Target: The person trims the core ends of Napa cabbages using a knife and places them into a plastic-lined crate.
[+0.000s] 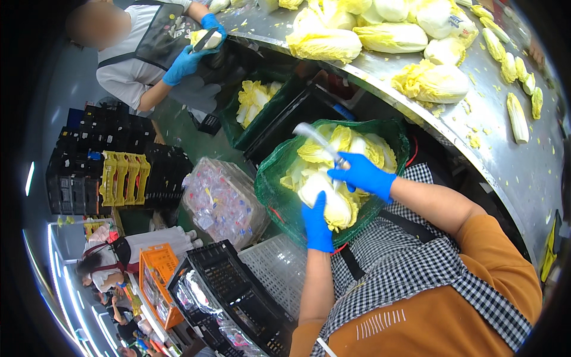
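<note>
My left hand (318, 225), in a blue glove, grips a napa cabbage (332, 201) with pale ribs and yellow leaf edges. Above the cabbage, my right hand (363, 174), gloved the same way, is closed around the handle of a knife (317, 139). The blade points up and away to the left and looks blurred. Both hands are over a container lined with green mesh (285, 227). Yellow and white cabbage leaves (348, 138) fill much of it beneath my hands.
Whole napa cabbages (392, 38) lie on a curved metal table (495, 129) to the right. A co-worker (134, 58) holds a knife and cabbage beyond another leaf container (256, 102). A bag of plastic packaging (225, 201), black crates (241, 294) and an orange crate (158, 285) stand left.
</note>
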Demonstrator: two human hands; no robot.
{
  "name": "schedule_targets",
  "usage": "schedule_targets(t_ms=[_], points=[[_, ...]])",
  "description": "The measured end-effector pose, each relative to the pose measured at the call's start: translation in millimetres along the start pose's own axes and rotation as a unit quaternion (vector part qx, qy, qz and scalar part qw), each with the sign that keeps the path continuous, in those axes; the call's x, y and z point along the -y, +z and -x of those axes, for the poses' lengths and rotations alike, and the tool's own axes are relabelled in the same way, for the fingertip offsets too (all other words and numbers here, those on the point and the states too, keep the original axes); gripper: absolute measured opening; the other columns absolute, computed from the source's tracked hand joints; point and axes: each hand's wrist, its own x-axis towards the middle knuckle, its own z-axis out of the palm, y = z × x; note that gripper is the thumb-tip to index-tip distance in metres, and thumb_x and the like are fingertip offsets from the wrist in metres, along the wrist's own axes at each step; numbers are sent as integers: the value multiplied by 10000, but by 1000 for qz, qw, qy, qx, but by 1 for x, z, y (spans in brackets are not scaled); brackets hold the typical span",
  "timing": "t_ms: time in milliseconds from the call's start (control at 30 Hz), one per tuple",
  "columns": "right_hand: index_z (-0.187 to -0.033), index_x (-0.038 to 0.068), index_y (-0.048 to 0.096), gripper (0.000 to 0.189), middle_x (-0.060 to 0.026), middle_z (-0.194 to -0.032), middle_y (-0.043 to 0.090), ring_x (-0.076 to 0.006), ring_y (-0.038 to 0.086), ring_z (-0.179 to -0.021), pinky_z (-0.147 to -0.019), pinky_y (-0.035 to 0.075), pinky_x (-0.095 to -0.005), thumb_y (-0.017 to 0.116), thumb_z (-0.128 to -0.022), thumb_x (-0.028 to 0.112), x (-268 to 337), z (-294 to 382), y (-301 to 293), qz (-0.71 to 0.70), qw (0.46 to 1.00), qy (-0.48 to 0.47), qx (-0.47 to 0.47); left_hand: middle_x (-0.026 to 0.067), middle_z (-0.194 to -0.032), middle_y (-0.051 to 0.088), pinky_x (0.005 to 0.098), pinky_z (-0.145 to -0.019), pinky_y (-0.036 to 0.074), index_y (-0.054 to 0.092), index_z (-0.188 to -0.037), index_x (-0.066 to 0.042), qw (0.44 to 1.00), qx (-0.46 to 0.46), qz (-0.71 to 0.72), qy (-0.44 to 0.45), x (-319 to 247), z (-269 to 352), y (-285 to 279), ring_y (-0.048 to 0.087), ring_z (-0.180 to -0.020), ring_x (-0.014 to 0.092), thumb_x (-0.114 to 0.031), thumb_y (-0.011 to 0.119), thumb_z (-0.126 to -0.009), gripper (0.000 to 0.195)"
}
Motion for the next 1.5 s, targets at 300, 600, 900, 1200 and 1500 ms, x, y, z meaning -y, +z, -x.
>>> schedule_targets(t_ms=[300, 600, 900, 1200, 1500], points=[[-1153, 85, 581, 497, -168, -918, 654, -346, 646, -837, -739, 509, -403, 661, -818, 444, 12, -1, -12, 338, 920, -182, -77, 147, -1340, 477, 400, -1013, 427, 349, -1397, -1, 995, 22, 97, 19, -18, 3, -32, 513, -1188, 276, -232, 573, -933, 564], [-1186, 48, 543, 540, -99, -845, 617, -153, 596, -702, -570, 505, -268, 714, -792, 375, 25, 15, 0, 161, 980, 24, 115, 150, -1434, 367, 389, -1070, 348, 267, -1455, -13, 991, 120, 26, 46, -38, -5, -8, 400, -1299, 273, -162, 619, -848, 716], [-1447, 97, 334, 757, -146, -1046, 618, -172, 612, -762, -611, 526, -270, 669, -810, 332, 32, 24, -1, 139, 978, -56, 145, 121, -1384, 416, 395, -1068, 360, 286, -1438, -50, 989, 119, -49, 72, -52, 3, 3, 429, -1271, 264, -53, 696, -720, 826], [-1326, 71, 437, 648, -133, -985, 601, -166, 603, -752, -630, 523, -282, 682, -782, 324, 28, 23, -5, 137, 980, -27, 141, 121, -1390, 412, 381, -1066, 367, 269, -1439, -37, 976, 200, 83, 18, -45, -2, 3, 414, -1288, 266, -119, 698, -727, 835], [-1277, 18, 464, 639, -205, -1056, 620, -259, 631, -895, -787, 512, -351, 685, -769, 337, 5, 13, -8, 233, 957, -129, 117, 158, -1448, 313, 394, -1081, 353, 110, -1493, -54, 979, 196, -46, 13, -52, 5, 7, 357, -1327, 280, -72, 729, -727, 986]])
